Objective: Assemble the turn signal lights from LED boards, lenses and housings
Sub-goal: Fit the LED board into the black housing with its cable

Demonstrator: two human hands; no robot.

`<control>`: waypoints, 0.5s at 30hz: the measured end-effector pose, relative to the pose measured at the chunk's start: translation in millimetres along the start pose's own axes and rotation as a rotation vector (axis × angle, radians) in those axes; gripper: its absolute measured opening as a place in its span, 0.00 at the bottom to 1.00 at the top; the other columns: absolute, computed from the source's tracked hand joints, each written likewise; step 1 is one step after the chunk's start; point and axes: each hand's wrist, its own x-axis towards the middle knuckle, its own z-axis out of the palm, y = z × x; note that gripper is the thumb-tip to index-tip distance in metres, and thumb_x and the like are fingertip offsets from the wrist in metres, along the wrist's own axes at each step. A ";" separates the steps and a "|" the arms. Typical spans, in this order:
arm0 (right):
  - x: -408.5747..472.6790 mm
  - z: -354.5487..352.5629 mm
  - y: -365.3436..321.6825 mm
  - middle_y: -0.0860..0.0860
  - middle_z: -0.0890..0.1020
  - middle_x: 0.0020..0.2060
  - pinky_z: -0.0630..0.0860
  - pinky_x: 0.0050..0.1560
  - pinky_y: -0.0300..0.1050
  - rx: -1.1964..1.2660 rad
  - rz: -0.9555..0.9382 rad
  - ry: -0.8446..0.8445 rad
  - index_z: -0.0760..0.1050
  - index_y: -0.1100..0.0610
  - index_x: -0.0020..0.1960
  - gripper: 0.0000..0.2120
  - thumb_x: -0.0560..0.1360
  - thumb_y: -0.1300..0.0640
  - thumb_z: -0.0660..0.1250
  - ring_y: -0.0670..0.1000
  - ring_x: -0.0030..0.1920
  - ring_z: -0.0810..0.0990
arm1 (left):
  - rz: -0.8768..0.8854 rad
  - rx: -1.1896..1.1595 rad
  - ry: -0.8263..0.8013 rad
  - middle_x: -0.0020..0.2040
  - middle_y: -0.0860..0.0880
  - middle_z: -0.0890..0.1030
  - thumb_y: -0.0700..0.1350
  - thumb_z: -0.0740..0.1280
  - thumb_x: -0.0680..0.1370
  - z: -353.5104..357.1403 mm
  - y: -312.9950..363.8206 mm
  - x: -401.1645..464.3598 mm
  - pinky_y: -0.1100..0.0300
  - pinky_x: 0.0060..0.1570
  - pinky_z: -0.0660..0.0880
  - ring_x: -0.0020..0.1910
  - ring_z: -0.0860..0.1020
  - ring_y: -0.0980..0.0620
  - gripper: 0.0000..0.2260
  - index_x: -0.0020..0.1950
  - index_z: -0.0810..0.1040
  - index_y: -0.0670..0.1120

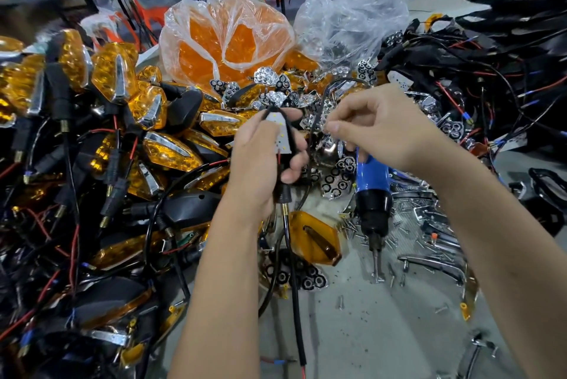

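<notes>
Two hands busy here, so watch the wiring. Your left hand (264, 148) is curled round a black housing (287, 164) with the white LED board (281, 133) sitting face-up in it, thumb and fingers clamped along both edges. Your right hand (380, 130) is just beside it, fingertips pinched together on something small. I'd guess a chrome reflector piece or the thin black wire (319, 108) that loops up over it, but it's too blurry to tell which.

What could go wrong, as I see it:

- That wire arcs right between your hands. Pull the right hand away fast and it could drag the board out of the housing.
- The red lead (279, 159) sits close under the board's lower edge, so it could get pinched when the lens goes on.
- The black stem and cable (291, 256) hang free below your left hand, over the loose amber lens (313, 237), and could snag there.
- The blue screwdriver (372, 191) lies just beside your right wrist, with loose screws (399, 225) scattered round it. One elbow bump and they scatter further.
</notes>
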 end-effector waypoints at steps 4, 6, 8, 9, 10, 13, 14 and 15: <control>-1.4 0.2 -6.8 0.40 0.85 0.39 0.77 0.50 0.45 -0.358 -0.054 -0.259 0.86 0.47 0.44 0.06 0.74 0.58 0.78 0.42 0.43 0.80 | 0.001 -0.119 0.106 0.33 0.46 0.77 0.37 0.54 0.78 -5.6 1.9 2.3 0.64 0.20 0.62 0.25 0.70 0.52 0.09 0.51 0.73 0.40; -2.2 6.7 -11.6 0.39 0.82 0.47 0.74 0.57 0.46 -0.552 -0.028 -0.422 0.85 0.46 0.52 0.09 0.73 0.52 0.79 0.43 0.51 0.75 | -0.044 -0.145 0.134 0.33 0.47 0.77 0.35 0.52 0.81 -4.5 1.5 3.2 0.64 0.21 0.63 0.25 0.70 0.52 0.11 0.50 0.73 0.40; -2.8 15.0 -13.6 0.44 0.78 0.51 0.73 0.62 0.51 -0.791 0.001 -0.512 0.82 0.46 0.60 0.20 0.71 0.44 0.80 0.49 0.56 0.69 | -0.100 -0.171 0.148 0.33 0.47 0.76 0.35 0.51 0.82 -1.6 0.8 3.1 0.64 0.21 0.63 0.25 0.69 0.52 0.11 0.50 0.72 0.40; -3.3 19.2 -14.6 0.47 0.78 0.52 0.74 0.62 0.53 -0.869 0.004 -0.525 0.80 0.48 0.62 0.24 0.70 0.41 0.80 0.51 0.58 0.67 | -0.119 -0.189 0.150 0.33 0.46 0.76 0.35 0.51 0.82 0.3 0.8 2.5 0.64 0.21 0.63 0.25 0.70 0.52 0.11 0.51 0.72 0.40; -3.5 22.6 -15.7 0.48 0.78 0.52 0.75 0.61 0.54 -0.918 0.010 -0.527 0.80 0.49 0.62 0.25 0.70 0.41 0.80 0.52 0.58 0.67 | -0.133 -0.209 0.150 0.34 0.46 0.76 0.35 0.51 0.82 2.4 1.2 1.8 0.63 0.21 0.64 0.26 0.70 0.51 0.11 0.51 0.72 0.40; -2.9 24.0 -16.7 0.50 0.78 0.51 0.76 0.59 0.56 -0.897 0.025 -0.493 0.81 0.50 0.55 0.17 0.72 0.44 0.79 0.53 0.57 0.70 | -0.155 -0.239 0.135 0.35 0.44 0.76 0.35 0.51 0.82 7.9 1.8 -0.6 0.62 0.23 0.65 0.27 0.71 0.50 0.09 0.53 0.71 0.40; -2.6 21.8 -17.3 0.51 0.79 0.49 0.77 0.57 0.56 -0.832 0.024 -0.470 0.81 0.51 0.52 0.12 0.74 0.46 0.78 0.55 0.55 0.73 | -0.159 -0.239 0.125 0.36 0.44 0.76 0.35 0.51 0.82 9.5 2.4 -1.5 0.62 0.23 0.66 0.27 0.71 0.50 0.09 0.53 0.71 0.40; -2.1 18.7 -17.3 0.53 0.80 0.47 0.77 0.53 0.55 -0.741 0.018 -0.439 0.82 0.53 0.49 0.08 0.76 0.49 0.75 0.57 0.52 0.76 | -0.160 -0.241 0.116 0.35 0.44 0.76 0.35 0.51 0.82 11.0 3.0 -2.2 0.61 0.24 0.67 0.28 0.72 0.50 0.09 0.53 0.71 0.40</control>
